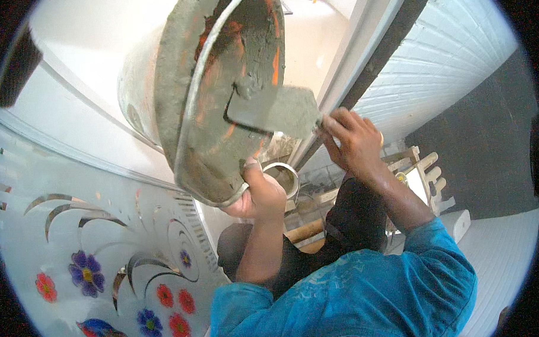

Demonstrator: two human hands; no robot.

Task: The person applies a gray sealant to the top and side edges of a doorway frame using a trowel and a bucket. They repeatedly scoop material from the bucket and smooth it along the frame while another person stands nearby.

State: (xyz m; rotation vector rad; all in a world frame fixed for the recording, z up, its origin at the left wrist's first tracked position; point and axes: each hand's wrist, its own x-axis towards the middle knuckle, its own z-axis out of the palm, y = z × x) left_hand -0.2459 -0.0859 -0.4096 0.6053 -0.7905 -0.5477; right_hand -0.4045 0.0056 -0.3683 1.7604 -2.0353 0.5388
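A large bucket, crusted with grey mortar and orange inside, is tilted with its mouth toward the right. Its wire handle lies across the rim. My left hand grips the bucket's lower rim, thumb on the inner side. In my right hand is the handle of a flat trowel, fingers wrapped round it. The trowel's mortar-smeared blade reaches into the bucket's mouth, over the wet mortar on the inner wall. Whether the blade touches the wall I cannot tell.
A frosted glass panel with flower decorations stands at the left. Below the bucket is a round white-rimmed container. Wooden poles and a wooden frame lie lower down. White ribbed panelling and a dark surface are at the right.
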